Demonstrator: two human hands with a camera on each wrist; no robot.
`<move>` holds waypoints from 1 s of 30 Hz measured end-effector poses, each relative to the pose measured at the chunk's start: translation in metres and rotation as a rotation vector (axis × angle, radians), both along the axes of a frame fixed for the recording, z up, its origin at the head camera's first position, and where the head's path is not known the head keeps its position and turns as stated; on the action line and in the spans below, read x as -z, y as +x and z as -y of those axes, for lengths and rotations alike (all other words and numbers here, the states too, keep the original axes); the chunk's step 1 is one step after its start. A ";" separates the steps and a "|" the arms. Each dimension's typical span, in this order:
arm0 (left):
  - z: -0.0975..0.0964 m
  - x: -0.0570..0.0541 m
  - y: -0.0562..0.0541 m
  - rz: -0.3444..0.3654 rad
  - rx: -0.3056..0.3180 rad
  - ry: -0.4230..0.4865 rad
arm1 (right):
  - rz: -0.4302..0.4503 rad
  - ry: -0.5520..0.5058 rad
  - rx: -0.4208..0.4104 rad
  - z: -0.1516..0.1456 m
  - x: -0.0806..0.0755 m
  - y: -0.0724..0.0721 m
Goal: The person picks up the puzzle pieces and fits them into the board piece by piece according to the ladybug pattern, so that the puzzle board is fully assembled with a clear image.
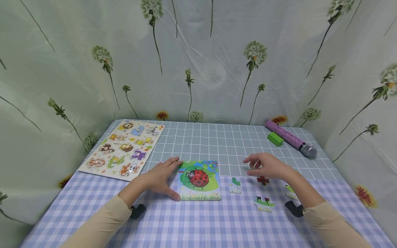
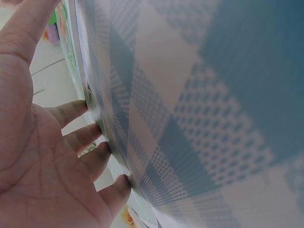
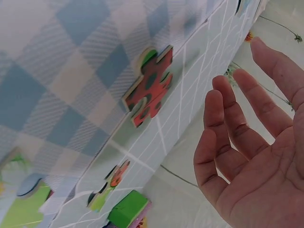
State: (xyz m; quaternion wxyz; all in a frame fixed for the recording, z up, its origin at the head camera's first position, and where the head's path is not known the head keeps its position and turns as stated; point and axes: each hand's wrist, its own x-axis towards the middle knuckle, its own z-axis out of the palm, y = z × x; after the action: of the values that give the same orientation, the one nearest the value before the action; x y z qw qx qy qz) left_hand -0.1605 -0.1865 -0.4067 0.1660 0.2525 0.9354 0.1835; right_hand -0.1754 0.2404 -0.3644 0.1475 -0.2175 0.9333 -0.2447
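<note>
A square ladybug puzzle lies flat on the checked cloth. My left hand spans its left side, thumb by the lower corner and index finger by the upper one; whether they press on it I cannot tell. In the left wrist view, that hand's fingers are spread and only lightly bent. My right hand hovers, loosely bent and holding nothing, just above a red puzzle piece. Around it lie loose green-and-white pieces: one by the puzzle, another nearer me, and one partly behind the right wrist.
At the far left lies a wooden animal peg board. A green block and a purple glittery microphone lie at the back right. An orange-and-green piece shows in the right wrist view. Flowered curtains surround the table.
</note>
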 end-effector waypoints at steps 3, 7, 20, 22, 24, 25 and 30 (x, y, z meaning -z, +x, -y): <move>0.000 0.000 0.000 0.003 -0.005 -0.004 | 0.012 -0.012 -0.007 -0.003 0.002 0.001; 0.000 0.000 0.000 0.007 -0.009 -0.006 | 0.032 -0.027 -0.007 -0.004 0.005 0.004; 0.000 0.000 0.000 0.009 -0.001 0.002 | 0.022 -0.031 0.013 -0.018 0.006 0.008; 0.000 0.000 0.000 0.006 0.001 0.004 | 0.023 -0.029 0.031 -0.024 0.005 0.008; 0.000 0.000 0.000 0.004 0.002 0.005 | 0.019 -0.024 0.047 -0.031 0.006 0.007; 0.000 -0.001 0.000 0.005 0.001 0.004 | 0.019 -0.019 0.057 -0.034 0.006 0.007; 0.000 0.000 0.000 0.012 -0.004 0.001 | 0.031 0.022 0.097 -0.047 0.011 0.009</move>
State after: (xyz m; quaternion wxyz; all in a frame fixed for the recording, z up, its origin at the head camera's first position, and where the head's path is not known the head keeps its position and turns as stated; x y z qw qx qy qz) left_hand -0.1605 -0.1867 -0.4064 0.1712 0.2495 0.9348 0.1861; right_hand -0.1667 0.2874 -0.3750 0.1524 -0.1664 0.9430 -0.2446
